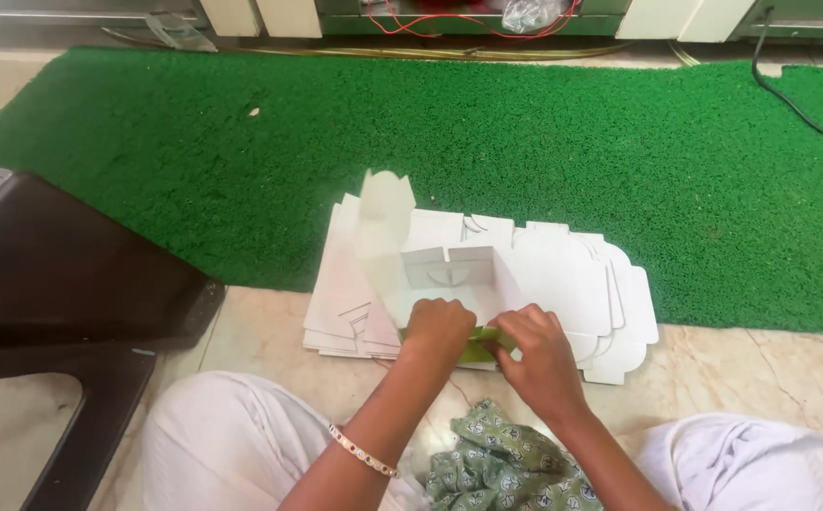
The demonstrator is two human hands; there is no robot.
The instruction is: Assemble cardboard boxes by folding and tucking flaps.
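A half-folded white cardboard box [430,260] stands on a stack of flat white box blanks [572,284], one tall flap raised at its left. My left hand [438,329] is closed on the box's near edge, where a green panel [476,348] shows. My right hand [539,355] pinches the same green edge from the right. The two hands nearly touch. A beaded bracelet [364,452] circles my left wrist.
A green turf mat [525,142] covers the floor beyond the stack, over pale stone tiles [761,378]. A dark plastic stool [52,284] stands at the left. A black cable [790,95] and red wires [430,21] lie at the far edge. Patterned green cloth [496,468] rests in my lap.
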